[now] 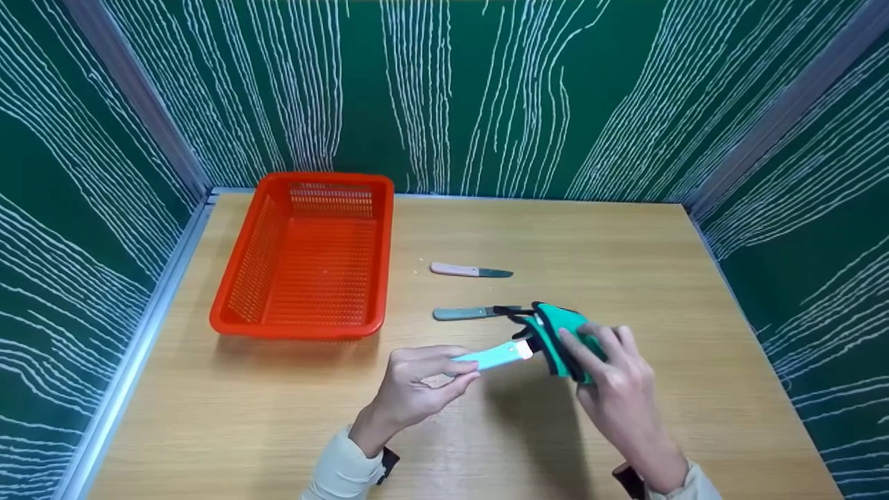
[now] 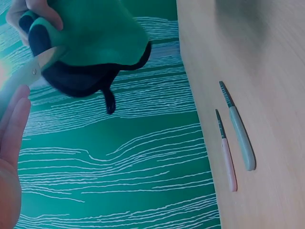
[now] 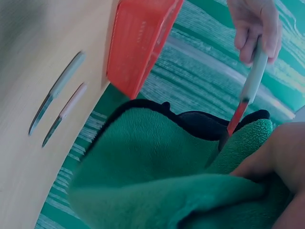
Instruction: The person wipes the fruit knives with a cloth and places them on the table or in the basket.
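Note:
My left hand (image 1: pixel 420 389) grips a knife (image 1: pixel 494 357) by its pale green handle, the blade pointing right, above the table. A green cloth (image 1: pixel 568 321) with black edging is bunched in my right hand (image 1: pixel 618 382). The blade runs into the folds of this cloth, which hide much of it in the head view. From the right wrist, the cloth (image 3: pixel 147 143) spreads wide below the blade, which reflects red near the handle. In the left wrist view, the knife (image 2: pixel 28 74) overlaps the black edge of the cloth (image 2: pixel 102 36).
On the table (image 1: pixel 312 410) lie a pink-handled knife (image 1: pixel 455 269) and, closer to me, a grey-green-handled knife (image 1: pixel 462 314), both pointing right. A red plastic basket (image 1: pixel 298 330) stands at the back left. Green walls with white wavy lines enclose the back and sides.

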Motion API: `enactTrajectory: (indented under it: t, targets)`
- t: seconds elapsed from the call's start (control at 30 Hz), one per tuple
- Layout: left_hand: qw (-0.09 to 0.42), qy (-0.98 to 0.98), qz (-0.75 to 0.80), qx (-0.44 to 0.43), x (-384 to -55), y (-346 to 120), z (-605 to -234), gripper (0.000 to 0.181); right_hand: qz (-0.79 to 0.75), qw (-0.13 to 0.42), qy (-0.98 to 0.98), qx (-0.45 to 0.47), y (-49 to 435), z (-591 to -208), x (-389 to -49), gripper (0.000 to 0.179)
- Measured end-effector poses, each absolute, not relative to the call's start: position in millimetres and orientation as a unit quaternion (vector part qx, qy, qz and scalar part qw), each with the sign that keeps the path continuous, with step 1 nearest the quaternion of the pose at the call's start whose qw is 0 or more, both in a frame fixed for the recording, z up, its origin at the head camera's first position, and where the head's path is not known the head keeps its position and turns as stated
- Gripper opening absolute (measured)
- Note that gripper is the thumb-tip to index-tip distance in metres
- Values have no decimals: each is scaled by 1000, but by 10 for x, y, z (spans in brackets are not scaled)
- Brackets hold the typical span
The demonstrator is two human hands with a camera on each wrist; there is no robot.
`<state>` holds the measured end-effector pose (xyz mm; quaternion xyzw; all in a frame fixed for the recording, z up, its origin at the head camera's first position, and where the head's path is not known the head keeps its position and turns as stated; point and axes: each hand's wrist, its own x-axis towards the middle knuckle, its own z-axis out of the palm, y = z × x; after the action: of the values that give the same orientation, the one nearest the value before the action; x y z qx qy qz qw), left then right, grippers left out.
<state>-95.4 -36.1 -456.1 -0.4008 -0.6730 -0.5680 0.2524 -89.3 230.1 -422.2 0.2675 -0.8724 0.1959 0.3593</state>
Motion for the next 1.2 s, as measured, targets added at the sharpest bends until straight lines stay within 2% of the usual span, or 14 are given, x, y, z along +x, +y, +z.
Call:
enactTrajectory:
  t: [0.47,0.63,0.9,1.03,1.2]
  targets:
    - [246,-671,-564,-413,-980,-362,-4623,24,296,335,-886,120,2761,-4262,-1051,36]
    - [247,-674,-562,-411,-992,-367,-4632,23,335,322,-881,84,2797,-4201,-1038,19]
    - [254,-670,-563,-413,-1004,-359,-4637,21,358,350,-864,59,2769,-4086,-988,3]
    - [254,-672,-560,-413,-1007,-356,-4636,22,382,363,-848,55,2716,-4005,-964,1]
    - [245,-680,-558,-407,-1005,-347,-4627,23,412,391,-819,79,2599,-3882,-920,18]
